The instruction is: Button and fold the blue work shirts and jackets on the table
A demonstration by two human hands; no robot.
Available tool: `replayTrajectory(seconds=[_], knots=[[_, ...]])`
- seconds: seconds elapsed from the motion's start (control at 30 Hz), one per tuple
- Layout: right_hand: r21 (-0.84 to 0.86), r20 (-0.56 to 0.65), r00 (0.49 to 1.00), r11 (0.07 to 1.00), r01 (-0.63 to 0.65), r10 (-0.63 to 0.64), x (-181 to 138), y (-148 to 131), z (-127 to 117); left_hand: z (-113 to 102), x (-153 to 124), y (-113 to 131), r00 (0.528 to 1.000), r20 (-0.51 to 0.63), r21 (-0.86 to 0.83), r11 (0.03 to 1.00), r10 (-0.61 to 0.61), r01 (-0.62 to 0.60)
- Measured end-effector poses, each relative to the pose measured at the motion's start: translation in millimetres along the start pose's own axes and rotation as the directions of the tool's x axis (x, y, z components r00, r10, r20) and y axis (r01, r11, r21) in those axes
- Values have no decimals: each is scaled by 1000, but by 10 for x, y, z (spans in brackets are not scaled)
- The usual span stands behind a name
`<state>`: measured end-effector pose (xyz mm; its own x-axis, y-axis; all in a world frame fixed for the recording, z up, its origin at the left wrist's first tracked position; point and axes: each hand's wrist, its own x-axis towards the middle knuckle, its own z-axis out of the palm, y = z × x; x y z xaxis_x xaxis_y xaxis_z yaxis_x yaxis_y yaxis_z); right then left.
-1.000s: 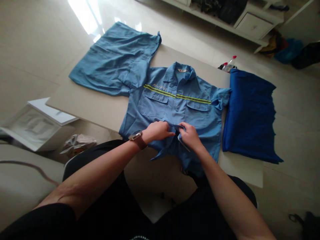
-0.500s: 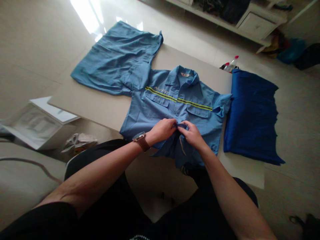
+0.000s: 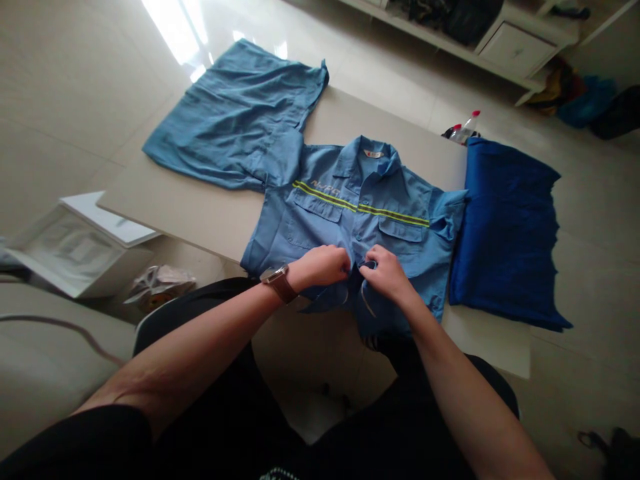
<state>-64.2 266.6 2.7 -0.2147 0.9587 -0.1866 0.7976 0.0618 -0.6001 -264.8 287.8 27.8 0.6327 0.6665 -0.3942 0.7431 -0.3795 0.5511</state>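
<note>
A light blue work shirt with a yellow-green stripe across the chest lies front up, its collar away from me. At its lower front opening, my left hand, with a watch on the wrist, pinches one front edge. My right hand has thumb and fingers closed on the opposite edge. A small gap separates the two hands, and the shirt's front parts between them. Below the hands the lower hem hangs over the table's near edge. The exact cloth inside each pinch is partly hidden by the fingers.
The shirt lies on a pale table. Another light blue garment is spread at its left end, and a folded dark blue cloth at its right. Bottles with red caps stand behind. A white box sits at the left.
My hands were together at the shirt's front opening; now they are slightly apart, with the two front edges separated between them. The view has shifted a little.
</note>
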Motion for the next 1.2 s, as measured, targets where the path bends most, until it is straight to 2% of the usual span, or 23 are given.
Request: replayTrajectory(seconds=[0.07, 0.13, 0.2, 0.27, 0.37, 0.47, 0.53, 0.67, 0.77, 0.9, 1.03, 1.2], knots=[[-18, 132, 991, 1000, 2, 1, -25, 3, 20, 17, -9, -23, 992, 124, 18, 1000, -22, 20], [18, 192, 981, 1000, 2, -6, -33, 5, 32, 35, -2, -37, 991, 125, 17, 999, -46, 44], [82, 144, 989, 996, 17, -29, -27, -2, 28, 43, 16, -40, 997, 17, 13, 997, -73, 73], [124, 45, 998, 992, 26, -31, -15, -18, 13, 47, 37, -40, 990, -100, 4, 995, -99, 100], [73, -49, 998, 997, -37, 41, -12, -41, -6, 65, 65, -57, 977, -185, -6, 994, -110, 111], [-85, -93, 988, 987, -133, 125, -28, -30, 7, 102, 85, -85, 976, -201, 6, 996, -82, 85], [-123, -99, 986, 982, -145, 133, -29, -5, 25, 124, 94, -86, 977, -200, 12, 997, -75, 79], [58, -138, 990, 998, -5, 13, 22, 17, 21, 149, 108, -28, 960, -249, -10, 992, -126, 128], [244, -150, 987, 965, 92, -56, 63, -11, -22, 169, 123, 21, 940, -292, -61, 984, -178, 168], [404, -53, 999, 915, 14, 8, 73, -27, -49, 204, 158, 24, 926, -323, -101, 980, -194, 171], [404, -89, 992, 914, -48, 91, 72, -3, -33, 182, 192, -3, 928, -331, -155, 980, -169, 123], [296, -184, 973, 952, -77, 136, 57, -53, -31, 108, 203, 15, 934, -313, -233, 967, -175, 103]])
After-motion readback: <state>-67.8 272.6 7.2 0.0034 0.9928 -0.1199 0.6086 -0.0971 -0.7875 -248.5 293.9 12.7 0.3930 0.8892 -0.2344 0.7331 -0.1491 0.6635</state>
